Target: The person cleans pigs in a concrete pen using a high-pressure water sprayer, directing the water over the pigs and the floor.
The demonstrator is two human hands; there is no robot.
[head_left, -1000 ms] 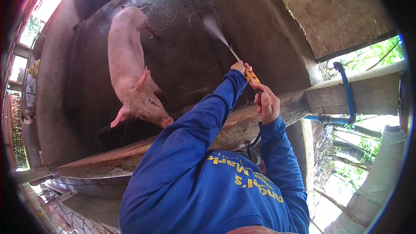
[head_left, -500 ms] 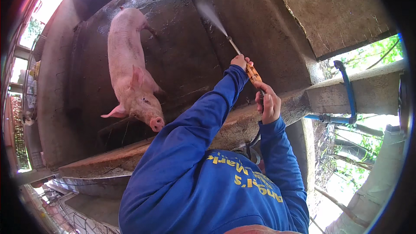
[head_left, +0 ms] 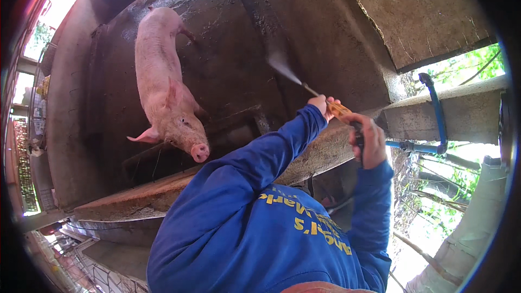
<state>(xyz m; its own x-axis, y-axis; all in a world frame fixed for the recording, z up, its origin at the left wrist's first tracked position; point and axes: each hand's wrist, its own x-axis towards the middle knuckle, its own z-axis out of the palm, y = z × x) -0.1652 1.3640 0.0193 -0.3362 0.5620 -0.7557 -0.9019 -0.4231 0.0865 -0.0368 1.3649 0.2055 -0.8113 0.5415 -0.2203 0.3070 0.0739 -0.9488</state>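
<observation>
Both my hands are on a pressure-washer spray gun with an orange-yellow body [head_left: 340, 110] and a thin metal lance. My left hand [head_left: 321, 104] is wrapped round its front part, by the base of the lance. Farther back, my right hand [head_left: 372, 140] grips the black rear handle. White water spray [head_left: 283, 69] shoots from the tip up and to the left, onto the dark wet pen floor [head_left: 233, 59]. A pink pig [head_left: 163, 70] stands on that floor to the left, its snout toward me, apart from the spray.
A low concrete wall [head_left: 135, 199] runs between me and the pen. Blue pipe [head_left: 436, 111] crosses a concrete beam at the right. A concrete slab [head_left: 418, 16] fills the upper right. Wire mesh [head_left: 21, 157] lines the far left.
Both hands have moved right and slightly toward me with the spray gun, which now tilts more to the left. The spray lands lower and farther right. The pig has barely shifted.
</observation>
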